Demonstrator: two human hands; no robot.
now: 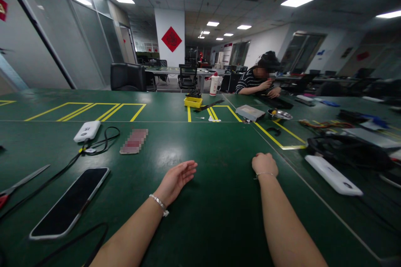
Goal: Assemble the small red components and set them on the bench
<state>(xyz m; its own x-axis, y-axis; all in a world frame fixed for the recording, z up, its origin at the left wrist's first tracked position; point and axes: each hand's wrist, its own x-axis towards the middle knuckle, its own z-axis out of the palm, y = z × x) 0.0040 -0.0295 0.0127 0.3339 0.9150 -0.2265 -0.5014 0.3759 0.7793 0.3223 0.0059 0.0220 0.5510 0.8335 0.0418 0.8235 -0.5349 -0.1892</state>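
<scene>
My left hand [178, 180] is over the green table [219, 142], palm turned inward, fingers stretched out and slightly curved, holding nothing. To the right, my right hand [265, 164] rests with its fingers curled into a fist, knuckles forward; whether anything is inside is hidden. A pixelated flat card-like object [134, 141] lies beyond and left of my left hand. A phone with a dark screen [71, 202] lies at the left, near a white power bank [87, 131] with a black cable. Right of my right hand is another white device [333, 175].
Red-handled scissors [25, 180] lie at the far left. Toward the back are a yellow bin [193, 102], a white bottle [214, 84], a grey box [249, 112] and a metal bowl [280, 114]. A person [254, 81] leans over the table's far side. A black bag [347, 152] lies right.
</scene>
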